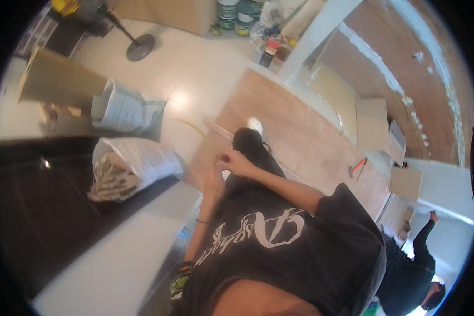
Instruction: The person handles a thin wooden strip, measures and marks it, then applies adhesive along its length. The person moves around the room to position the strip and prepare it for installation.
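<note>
In front of my body my two hands meet at about waist height. My right hand [238, 163] has its fingers curled in, with thumb and forefinger close together. Below and to its left, my left hand [217, 173] touches it, its fingers drawn in against the right. Anything between the fingertips is too small or hidden to make out. Under them is a reddish-brown wooden board [279, 129], where a white shoe [255, 125] of mine shows. To the left, a white sack [155, 160] lies on its side, with brown crumpled pieces [112, 179] at its mouth.
A hammer [358, 167] with a red handle lies on the board to the right. At left are a dark glossy surface [42, 210] and another sack [126, 108]. Paint buckets [242, 16] and a round stand base [140, 47] stand far off. A co-worker [408, 271] reaches up at lower right.
</note>
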A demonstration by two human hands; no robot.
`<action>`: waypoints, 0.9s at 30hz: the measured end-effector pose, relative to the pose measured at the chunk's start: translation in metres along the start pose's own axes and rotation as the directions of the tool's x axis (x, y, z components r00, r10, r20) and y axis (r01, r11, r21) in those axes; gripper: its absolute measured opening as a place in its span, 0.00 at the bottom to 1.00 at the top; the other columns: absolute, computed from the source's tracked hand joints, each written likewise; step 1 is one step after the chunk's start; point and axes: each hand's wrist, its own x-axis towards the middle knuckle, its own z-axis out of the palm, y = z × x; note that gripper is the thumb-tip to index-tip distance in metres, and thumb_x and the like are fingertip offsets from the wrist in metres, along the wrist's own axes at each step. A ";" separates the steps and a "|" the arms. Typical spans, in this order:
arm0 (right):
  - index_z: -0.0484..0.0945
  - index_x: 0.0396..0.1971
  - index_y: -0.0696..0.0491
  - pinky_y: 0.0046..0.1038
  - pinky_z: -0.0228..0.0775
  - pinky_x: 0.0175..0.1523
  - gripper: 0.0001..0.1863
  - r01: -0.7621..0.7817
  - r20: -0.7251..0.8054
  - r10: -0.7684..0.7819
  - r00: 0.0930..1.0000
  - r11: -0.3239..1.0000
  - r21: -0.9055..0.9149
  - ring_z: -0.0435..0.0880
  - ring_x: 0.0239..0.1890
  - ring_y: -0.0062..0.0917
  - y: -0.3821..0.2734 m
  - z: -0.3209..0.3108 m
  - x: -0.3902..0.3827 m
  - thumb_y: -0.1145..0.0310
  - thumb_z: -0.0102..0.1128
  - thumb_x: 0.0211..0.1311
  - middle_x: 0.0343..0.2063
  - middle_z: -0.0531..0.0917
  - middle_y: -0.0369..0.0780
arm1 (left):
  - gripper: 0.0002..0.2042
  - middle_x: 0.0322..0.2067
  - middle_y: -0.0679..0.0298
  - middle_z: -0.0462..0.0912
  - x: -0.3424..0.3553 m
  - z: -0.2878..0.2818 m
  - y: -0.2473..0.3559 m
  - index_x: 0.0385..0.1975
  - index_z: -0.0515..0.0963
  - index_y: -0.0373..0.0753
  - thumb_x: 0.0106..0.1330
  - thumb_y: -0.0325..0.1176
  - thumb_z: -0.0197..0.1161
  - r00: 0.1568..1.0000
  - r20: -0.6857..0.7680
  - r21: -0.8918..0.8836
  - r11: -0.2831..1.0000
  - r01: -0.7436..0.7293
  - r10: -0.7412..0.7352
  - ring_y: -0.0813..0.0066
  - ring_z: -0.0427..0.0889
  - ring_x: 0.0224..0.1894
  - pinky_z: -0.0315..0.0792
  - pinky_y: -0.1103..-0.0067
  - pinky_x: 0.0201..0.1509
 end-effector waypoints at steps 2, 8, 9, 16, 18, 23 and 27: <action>0.80 0.37 0.59 0.31 0.71 0.37 0.14 0.066 -0.012 -0.065 0.998 0.991 0.112 0.80 0.29 0.28 0.000 -0.002 0.004 0.64 0.65 0.55 0.26 0.82 0.45 | 0.21 0.38 0.64 0.75 0.010 -0.003 0.004 0.53 0.72 0.35 0.78 0.45 0.41 0.997 0.006 -0.131 0.988 0.080 -0.079 0.75 0.71 0.37 0.67 0.76 0.42; 0.77 0.37 0.60 0.33 0.67 0.36 0.13 0.125 0.009 -0.125 0.992 0.989 -0.082 0.75 0.28 0.30 -0.014 -0.055 0.057 0.67 0.64 0.57 0.23 0.76 0.42 | 0.25 0.24 0.62 0.70 0.081 -0.002 0.033 0.50 0.73 0.34 0.77 0.50 0.36 0.988 0.008 0.017 0.988 0.151 -0.152 0.74 0.64 0.26 0.62 0.73 0.32; 0.78 0.37 0.59 0.34 0.69 0.38 0.14 0.096 -0.003 -0.097 0.995 0.988 -0.118 0.77 0.31 0.33 -0.019 -0.074 0.074 0.66 0.65 0.56 0.26 0.78 0.44 | 0.25 0.25 0.61 0.72 0.107 0.001 0.044 0.50 0.73 0.34 0.77 0.51 0.36 0.993 0.021 0.072 0.991 0.117 -0.119 0.73 0.65 0.27 0.63 0.73 0.33; 0.81 0.36 0.58 0.39 0.74 0.43 0.15 0.004 -0.152 -0.004 0.988 1.000 0.000 0.83 0.38 0.43 -0.046 -0.192 0.153 0.63 0.65 0.55 0.32 0.84 0.49 | 0.26 0.37 0.47 0.81 0.251 0.019 0.123 0.56 0.70 0.36 0.77 0.51 0.36 0.968 0.199 0.243 0.965 0.099 -0.150 0.54 0.79 0.38 0.70 0.67 0.45; 0.81 0.34 0.58 0.40 0.74 0.43 0.14 0.051 -0.292 -0.032 0.956 0.997 0.059 0.83 0.38 0.46 -0.046 -0.206 0.158 0.62 0.64 0.57 0.32 0.84 0.50 | 0.25 0.40 0.43 0.82 0.284 0.018 0.141 0.58 0.69 0.37 0.77 0.51 0.36 0.928 0.326 0.365 0.930 0.051 -0.179 0.45 0.80 0.42 0.71 0.63 0.48; 0.81 0.34 0.58 0.43 0.75 0.42 0.14 -0.173 -0.607 0.121 0.786 0.985 -0.028 0.84 0.37 0.48 -0.007 -0.236 0.172 0.61 0.62 0.58 0.32 0.84 0.51 | 0.25 0.45 0.38 0.80 0.360 0.054 0.156 0.61 0.67 0.38 0.77 0.49 0.36 0.754 0.624 0.532 0.819 -0.215 -0.208 0.36 0.77 0.51 0.69 0.55 0.51; 0.83 0.31 0.58 0.44 0.75 0.39 0.13 -0.431 -0.720 0.646 0.254 0.742 0.514 0.85 0.35 0.45 0.067 -0.255 0.129 0.63 0.60 0.57 0.29 0.85 0.51 | 0.24 0.31 0.53 0.78 0.435 0.093 0.170 0.57 0.71 0.37 0.77 0.50 0.38 0.579 0.760 0.585 0.701 -0.409 -0.296 0.60 0.79 0.34 0.72 0.67 0.38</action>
